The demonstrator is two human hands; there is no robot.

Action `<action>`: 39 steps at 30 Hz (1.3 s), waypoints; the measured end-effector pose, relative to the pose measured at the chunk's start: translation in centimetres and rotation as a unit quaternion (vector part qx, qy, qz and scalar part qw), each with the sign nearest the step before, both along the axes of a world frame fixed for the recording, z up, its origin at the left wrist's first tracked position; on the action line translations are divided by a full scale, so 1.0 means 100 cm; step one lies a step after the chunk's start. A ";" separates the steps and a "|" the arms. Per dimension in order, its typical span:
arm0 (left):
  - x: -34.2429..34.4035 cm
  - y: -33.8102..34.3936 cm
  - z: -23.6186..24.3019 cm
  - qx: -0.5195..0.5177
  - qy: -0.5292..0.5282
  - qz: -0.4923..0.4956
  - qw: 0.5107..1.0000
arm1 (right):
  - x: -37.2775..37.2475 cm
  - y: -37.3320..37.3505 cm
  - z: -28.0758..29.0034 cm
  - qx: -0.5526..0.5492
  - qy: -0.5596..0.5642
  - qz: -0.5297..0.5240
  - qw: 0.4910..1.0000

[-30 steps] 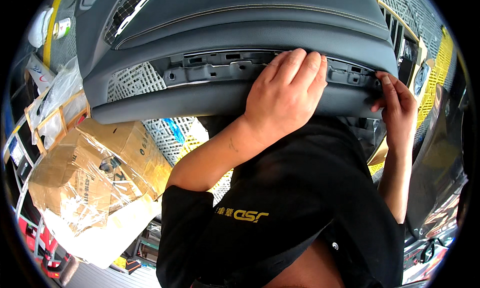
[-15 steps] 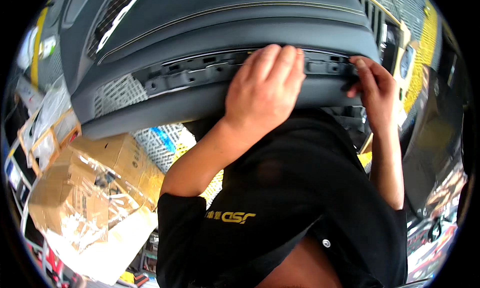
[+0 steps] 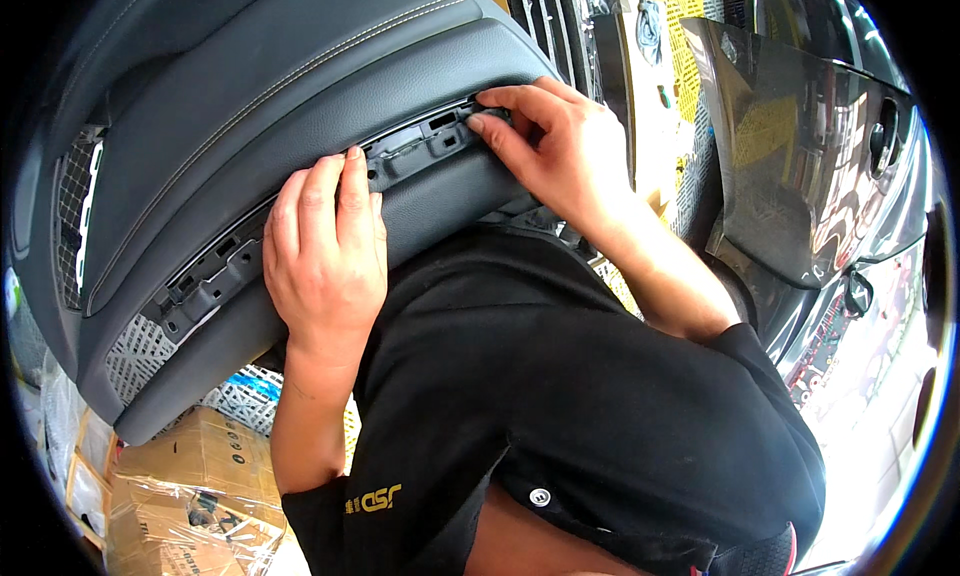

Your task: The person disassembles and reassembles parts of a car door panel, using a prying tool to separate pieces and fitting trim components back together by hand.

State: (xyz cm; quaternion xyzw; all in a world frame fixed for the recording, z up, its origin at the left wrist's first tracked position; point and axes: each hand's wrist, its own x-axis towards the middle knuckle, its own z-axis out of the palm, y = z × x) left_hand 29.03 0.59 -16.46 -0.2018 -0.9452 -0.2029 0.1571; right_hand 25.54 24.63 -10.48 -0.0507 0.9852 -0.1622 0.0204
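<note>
A black car door panel (image 3: 420, 74) with pale double stitching lies across the upper left. A black plastic strip (image 3: 410, 148) with clips and rectangular cutouts runs along its long slot. My left hand (image 3: 328, 261) lies over the middle of the slot, fingers stretched out and close together, tips on the slot's upper edge. What lies under its palm is hidden. At the slot's right end, my right hand (image 3: 568, 141) has thumb and forefinger closed on the end of the plastic strip; its other fingers are partly hidden.
A taped cardboard box (image 3: 200, 496) stands at the lower left. On the right is a glossy dark car door (image 3: 810, 166) with a handle. Yellow and grey floor grating (image 3: 690, 106) lies between it and the panel. A speaker grille (image 3: 75, 216) sits at the panel's left.
The view has turned, so the panel now slants up to the right. My left hand has shifted left along the slot relative to the panel. My right hand stays at its right end.
</note>
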 end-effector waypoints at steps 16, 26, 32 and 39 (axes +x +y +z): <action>0.002 -0.001 -0.004 0.002 -0.029 -0.001 1.000 | -0.012 -0.005 0.007 -0.138 -0.142 -0.080 0.977; -0.002 -0.001 -0.004 -0.012 0.001 -0.002 1.000 | -0.020 0.004 0.003 -0.261 -0.194 -0.131 0.937; -0.003 0.000 -0.003 -0.015 0.000 -0.001 1.000 | -0.035 0.000 -0.006 -0.438 -0.177 -0.131 0.871; -0.003 0.001 -0.006 -0.010 0.005 0.000 1.000 | -0.030 0.005 -0.011 -0.270 -0.143 -0.094 0.948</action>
